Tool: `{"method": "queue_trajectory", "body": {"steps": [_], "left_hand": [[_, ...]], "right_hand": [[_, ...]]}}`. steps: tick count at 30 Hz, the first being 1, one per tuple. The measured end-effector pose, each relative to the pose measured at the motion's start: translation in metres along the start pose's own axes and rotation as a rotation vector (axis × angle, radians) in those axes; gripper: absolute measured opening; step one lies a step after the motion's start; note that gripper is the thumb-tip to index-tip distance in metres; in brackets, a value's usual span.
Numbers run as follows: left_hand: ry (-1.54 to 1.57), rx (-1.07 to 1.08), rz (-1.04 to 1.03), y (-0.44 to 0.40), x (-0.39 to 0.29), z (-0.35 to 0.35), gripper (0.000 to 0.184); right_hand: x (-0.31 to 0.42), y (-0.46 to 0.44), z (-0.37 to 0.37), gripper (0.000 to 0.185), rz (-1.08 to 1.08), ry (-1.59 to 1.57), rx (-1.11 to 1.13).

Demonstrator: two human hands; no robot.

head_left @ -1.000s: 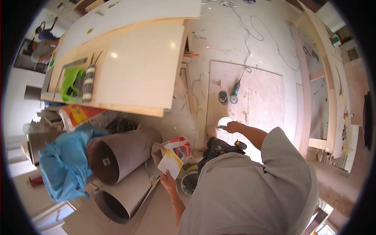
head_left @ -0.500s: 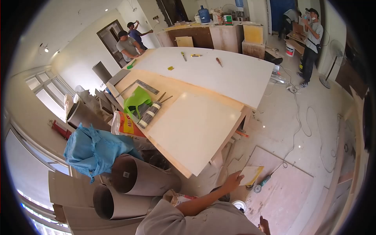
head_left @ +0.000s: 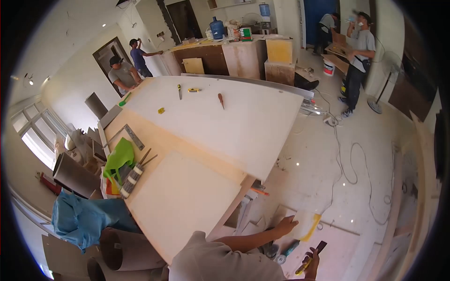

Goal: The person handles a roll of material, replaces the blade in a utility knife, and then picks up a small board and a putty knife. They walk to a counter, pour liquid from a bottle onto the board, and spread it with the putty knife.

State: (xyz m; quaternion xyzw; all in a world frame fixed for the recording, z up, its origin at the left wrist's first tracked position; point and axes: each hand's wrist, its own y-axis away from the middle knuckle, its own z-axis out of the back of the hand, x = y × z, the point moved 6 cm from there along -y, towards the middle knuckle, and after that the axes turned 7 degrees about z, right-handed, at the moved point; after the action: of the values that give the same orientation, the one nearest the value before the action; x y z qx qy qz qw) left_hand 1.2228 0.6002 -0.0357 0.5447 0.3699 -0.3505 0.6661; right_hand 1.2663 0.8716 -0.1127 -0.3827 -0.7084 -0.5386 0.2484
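My left hand (head_left: pixel 286 226) grips the near edge of a small pale board (head_left: pixel 302 221), which has a yellow smear of what looks like glue along its right side. Lower right, my right hand (head_left: pixel 311 264) is closed around a tool with a yellow handle (head_left: pixel 303 268). A dark flat piece (head_left: pixel 321 247) sticks up from the same hand; whether it belongs to that tool I cannot tell. Between the hands, on the floor, lies a teal power tool resembling an angle grinder (head_left: pixel 290 248). My forearm partly covers the things beside it.
A large workbench (head_left: pixel 220 171) stands left, bearing white sheets, a screwdriver (head_left: pixel 221 100), cutters, a metal square (head_left: pixel 134 136) and a green bag (head_left: pixel 121 157). Rolled sheets (head_left: pixel 136 250) lie near left. A cable (head_left: pixel 340 159) snakes across the floor. Several people work at the back.
The view has shifted, so the bench sits lower and further left. My right hand has come up into fuller view with the yellow-handled tool. My left hand still holds the board.
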Motion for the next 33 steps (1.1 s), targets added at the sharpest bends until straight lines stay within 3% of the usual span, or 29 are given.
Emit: {"method": "queue_trajectory", "body": {"steps": [3, 4, 6, 10, 13, 16, 23, 28, 30, 33], "left_hand": [[0.097, -0.114, 0.019, -0.067, -0.038, 0.026, 0.031], [0.153, -0.165, 0.016, -0.083, -0.045, 0.035, 0.031], [0.286, -0.102, 0.105, -0.099, -0.089, 0.056, 0.033], [0.707, 0.031, 0.108, -0.15, -0.141, 0.057, 0.039], [0.748, 0.369, 0.114, -0.173, -0.19, 0.045, 0.042], [0.581, 0.568, 0.205, -0.174, -0.232, 0.042, 0.043], [0.607, 0.399, 0.058, -0.263, -0.283, 0.076, 0.042], [0.659, 0.246, 0.028, -0.334, -0.308, 0.119, 0.044], [0.66, 0.174, 0.021, -0.375, -0.316, 0.131, 0.046], [0.618, 0.116, 0.031, -0.439, -0.343, 0.131, 0.047]], "right_hand": [[0.107, -0.085, -0.109, 0.06, 0.095, 0.027, 0.207], [0.137, -0.106, -0.13, 0.045, 0.176, 0.29, 0.254], [0.189, -0.134, -0.172, 0.034, 0.32, 0.551, 0.233], [0.26, -0.16, -0.206, 0.03, 0.409, 0.63, 0.13], [0.313, -0.157, -0.217, 0.026, 0.518, 0.485, 0.085], [0.36, -0.164, -0.23, 0.021, 0.549, 0.534, 0.065], [0.419, -0.252, -0.288, 0.021, 0.431, 0.582, 0.318], [0.444, -0.363, -0.342, 0.021, 0.243, 0.363, 0.703], [0.455, -0.41, -0.358, 0.018, 0.207, 0.365, 0.77], [0.488, -0.482, -0.373, 0.017, 0.294, 0.636, 0.661]]}}
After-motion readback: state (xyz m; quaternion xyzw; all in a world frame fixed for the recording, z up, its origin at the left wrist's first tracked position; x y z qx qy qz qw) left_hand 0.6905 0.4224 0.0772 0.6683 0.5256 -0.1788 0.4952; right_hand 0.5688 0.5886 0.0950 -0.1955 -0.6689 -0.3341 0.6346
